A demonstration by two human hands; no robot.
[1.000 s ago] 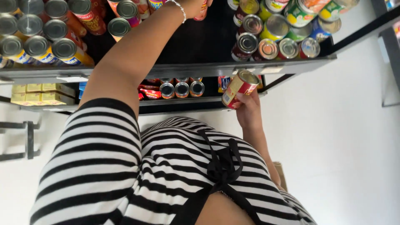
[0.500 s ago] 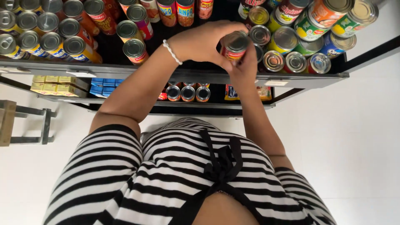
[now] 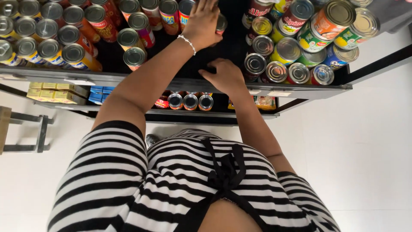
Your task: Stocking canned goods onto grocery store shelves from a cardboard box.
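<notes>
Left hand [image 3: 202, 21] at top centre of frame, fingers closed around can [image 3: 220, 23] standing on black shelf [image 3: 296, 88]; can mostly hidden behind hand. Right hand [image 3: 225, 76] lower, centre of frame, resting on shelf front edge, fingers curled, holding nothing visible. Rows of cans [image 3: 51, 43] upper left, stacked cans [image 3: 309, 41] upper right.

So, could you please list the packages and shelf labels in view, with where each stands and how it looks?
Silver-topped round tins with orange and yellow wrappers: upper shelf, left, in rows.
Round tins with green, yellow and blue wrappers: upper shelf, right.
Yellow rectangular boxes: lower shelf, far left.
Three small silver-topped tins: lower shelf, middle.
Small white shelf-edge label: upper shelf's front edge, right.
</notes>
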